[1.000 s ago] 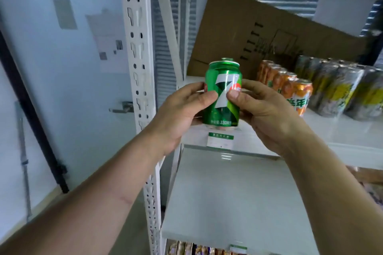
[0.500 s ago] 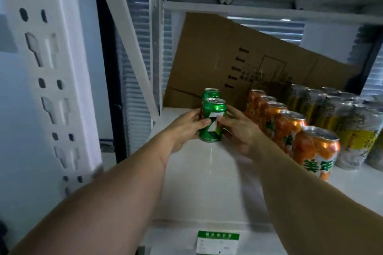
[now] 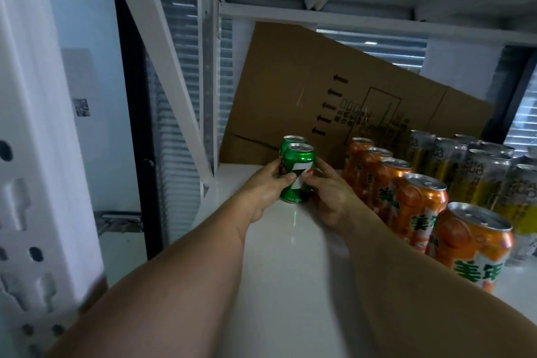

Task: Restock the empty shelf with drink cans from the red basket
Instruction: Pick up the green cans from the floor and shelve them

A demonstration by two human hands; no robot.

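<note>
Head view: a green can (image 3: pixel 297 174) with a white slanted mark and silver lid is gripped upright between the left hand (image 3: pixel 263 190) and right hand (image 3: pixel 329 196), its base on the white shelf (image 3: pixel 279 285). A second green can (image 3: pixel 292 139) is set directly behind it. Orange cans (image 3: pixel 418 206) are lined up to the right.

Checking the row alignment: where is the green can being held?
Head view, centre: green can on the shelf, directly before another green can, left of the orange cans.
</note>
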